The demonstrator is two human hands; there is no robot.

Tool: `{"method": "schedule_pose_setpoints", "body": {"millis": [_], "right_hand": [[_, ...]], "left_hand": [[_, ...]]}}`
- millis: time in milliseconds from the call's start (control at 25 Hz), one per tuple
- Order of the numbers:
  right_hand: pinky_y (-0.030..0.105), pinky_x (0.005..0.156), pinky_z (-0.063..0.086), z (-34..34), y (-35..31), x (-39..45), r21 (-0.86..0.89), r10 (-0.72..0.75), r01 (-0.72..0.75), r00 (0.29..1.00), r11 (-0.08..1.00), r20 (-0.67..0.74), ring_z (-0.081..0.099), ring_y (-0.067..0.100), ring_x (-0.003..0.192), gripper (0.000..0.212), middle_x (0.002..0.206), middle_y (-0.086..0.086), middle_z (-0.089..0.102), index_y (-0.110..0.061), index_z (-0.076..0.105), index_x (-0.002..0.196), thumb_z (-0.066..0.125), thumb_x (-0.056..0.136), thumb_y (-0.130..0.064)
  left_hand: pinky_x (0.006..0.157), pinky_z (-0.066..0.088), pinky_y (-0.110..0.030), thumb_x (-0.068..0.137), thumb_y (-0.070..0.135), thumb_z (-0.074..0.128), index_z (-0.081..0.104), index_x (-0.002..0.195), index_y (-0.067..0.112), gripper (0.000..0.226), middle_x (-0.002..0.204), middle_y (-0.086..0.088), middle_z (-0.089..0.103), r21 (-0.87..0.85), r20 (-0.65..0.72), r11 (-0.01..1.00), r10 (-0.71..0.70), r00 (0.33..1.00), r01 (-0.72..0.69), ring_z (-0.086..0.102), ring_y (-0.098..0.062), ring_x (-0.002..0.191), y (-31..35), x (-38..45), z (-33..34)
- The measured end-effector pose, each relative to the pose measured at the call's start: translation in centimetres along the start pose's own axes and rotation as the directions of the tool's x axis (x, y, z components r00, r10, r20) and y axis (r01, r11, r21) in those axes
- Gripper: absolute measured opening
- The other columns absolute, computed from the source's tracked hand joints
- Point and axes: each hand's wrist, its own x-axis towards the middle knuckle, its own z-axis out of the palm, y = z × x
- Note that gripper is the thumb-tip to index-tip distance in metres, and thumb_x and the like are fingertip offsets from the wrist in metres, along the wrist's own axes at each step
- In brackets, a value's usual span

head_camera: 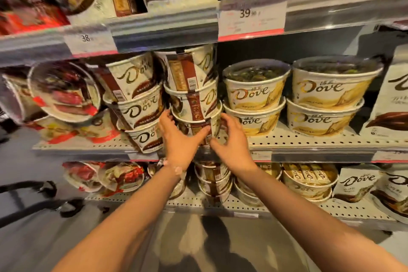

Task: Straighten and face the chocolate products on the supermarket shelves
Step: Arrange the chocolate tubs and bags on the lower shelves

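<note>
On the middle shelf [309,142], a tall stack of chocolate tubs [194,95], turned sideways with brown labels facing out. Left hand [176,139] against the left side of the bottom tub [198,130], fingers curled round it, thumb across the front. Right hand [231,137] on the right side of the same tub, fingers bent round its edge. Just left, a leaning stack of brown Dove tubs [136,104]. Further left, red tubs [64,93] tipped over. To the right, yellow Dove tubs [256,99] in neat pairs, names facing out. Above, a price tag [251,17] with 39 on it. Below, more tubs on the lower shelf [220,203].
</note>
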Motion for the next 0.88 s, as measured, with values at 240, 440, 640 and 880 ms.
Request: {"method": "schedule_pose_setpoints", "body": {"millis": [240,440,640,880], "right_hand": [[0.026,0.102,0.036,3.7,1.1,1.7,-0.036,0.111,-0.113,0.993,0.993,-0.051,0.046,0.022,0.126,0.085,0.136,0.007,0.048,-0.014,0.032,0.139,0.078,0.068,-0.016],[0.038,0.094,0.047,5.0,0.4,1.7,-0.052,0.188,-0.199,0.969,0.979,-0.16,0.056,0.026,0.116,0.079,0.129,0.005,0.057,-0.021,0.03,0.14,0.073,0.075,-0.025],[0.037,0.098,0.043,5.4,0.2,1.3,-0.051,0.244,-0.265,0.935,0.963,-0.257,0.05,0.023,0.119,0.08,0.129,0.005,0.053,-0.018,0.036,0.135,0.078,0.069,-0.032],[0.037,0.097,0.046,5.3,1.2,1.2,-0.065,0.214,-0.234,0.951,0.97,-0.224,0.053,0.015,0.115,0.083,0.123,-0.002,0.057,-0.023,0.038,0.129,0.082,0.06,-0.04]], "left_hand": [[0.104,0.032,-0.032,0.049,0.029,0.09,0.016,0.14,0.008,0.119,0.139,-0.014,0.036,-0.026,0.024,1.0,-0.013,1.0,0.014,0.035,-0.027,0.13,0.3,0.9,1.2],[0.098,0.04,-0.031,0.053,0.031,0.088,0.017,0.14,0.008,0.115,0.135,-0.014,0.048,-0.065,0.073,0.996,-0.058,0.996,0.063,0.048,-0.028,0.124,-0.3,1.3,1.4],[0.096,0.035,-0.02,0.057,0.026,0.087,0.019,0.141,0.011,0.11,0.135,-0.008,0.048,-0.159,0.194,0.987,0.027,0.981,0.004,0.048,-0.019,0.123,-2.1,2.4,0.7],[0.094,0.038,-0.022,0.056,0.028,0.088,0.023,0.134,0.013,0.102,0.13,-0.003,0.051,-0.137,0.381,0.99,0.071,0.922,-0.019,0.048,-0.01,0.115,-3.5,5.2,-0.8]]}}
